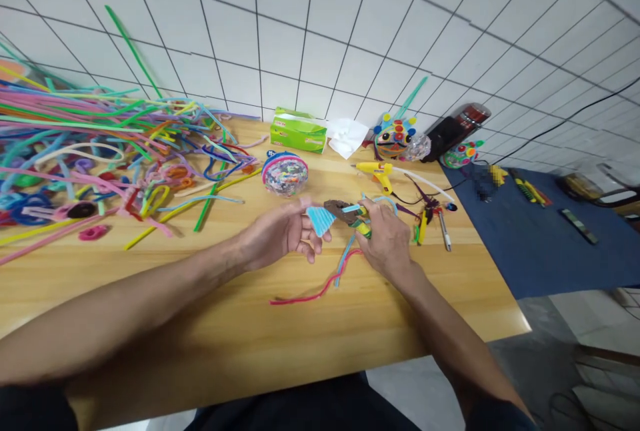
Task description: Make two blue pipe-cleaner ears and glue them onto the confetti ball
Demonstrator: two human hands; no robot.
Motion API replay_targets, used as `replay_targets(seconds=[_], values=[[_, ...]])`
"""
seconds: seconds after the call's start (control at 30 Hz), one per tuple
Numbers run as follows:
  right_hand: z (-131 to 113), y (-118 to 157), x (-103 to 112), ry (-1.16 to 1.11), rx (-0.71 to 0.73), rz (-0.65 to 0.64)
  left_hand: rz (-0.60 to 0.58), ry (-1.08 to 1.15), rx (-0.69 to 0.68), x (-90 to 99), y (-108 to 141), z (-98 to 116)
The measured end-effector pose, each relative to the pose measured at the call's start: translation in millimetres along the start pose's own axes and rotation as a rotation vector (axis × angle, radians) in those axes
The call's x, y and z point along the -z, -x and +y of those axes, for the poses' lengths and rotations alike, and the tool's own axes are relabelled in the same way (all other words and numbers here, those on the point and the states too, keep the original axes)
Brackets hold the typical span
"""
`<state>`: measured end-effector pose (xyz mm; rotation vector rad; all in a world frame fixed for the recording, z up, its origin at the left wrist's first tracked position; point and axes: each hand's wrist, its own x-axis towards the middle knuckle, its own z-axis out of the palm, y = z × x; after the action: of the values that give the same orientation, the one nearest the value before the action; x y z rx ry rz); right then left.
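Near the middle of the wooden table, my left hand (pixel 280 234) holds a light-blue striped fan-shaped piece (pixel 321 219) at its fingertips, palm turned up. My right hand (pixel 387 238) is closed round the green-and-yellow handles of a pair of pliers (pixel 341 211), whose dark jaws are beside the piece's right edge. A blue pipe cleaner (pixel 344 261) hangs or lies below the pliers, crossing a red pipe cleaner (pixel 310 298) on the table. Whether the jaws touch the blue piece is too small to tell.
Many coloured pipe cleaners (pixel 75 131) are heaped at the left. Behind my hands are a decorated ball (pixel 285 174), a green tissue box (pixel 299 132) and a yellow glue gun (pixel 377 173). A white pen (pixel 444 230) lies at the right.
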<state>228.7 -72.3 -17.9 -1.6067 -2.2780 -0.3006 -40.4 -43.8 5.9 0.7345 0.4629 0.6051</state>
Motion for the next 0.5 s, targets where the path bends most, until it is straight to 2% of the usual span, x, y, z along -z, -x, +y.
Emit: replay_targets(seconds=[0.2,0.37,0.5], values=[[-4.9,2.0,-8.2,0.042,-0.026,-0.068,0.051,0.067,0.055,4.7,-1.9,-4.7],[-0.8,4.2,-17.4,-0.008,-0.009,-0.048,0.191,-0.004,0.022,4.3,-0.8,-16.2],[0.7,5.7,-21.3,-0.035,-0.005,-0.025,0.209,-0.060,0.032,-2.5,1.7,-23.9]])
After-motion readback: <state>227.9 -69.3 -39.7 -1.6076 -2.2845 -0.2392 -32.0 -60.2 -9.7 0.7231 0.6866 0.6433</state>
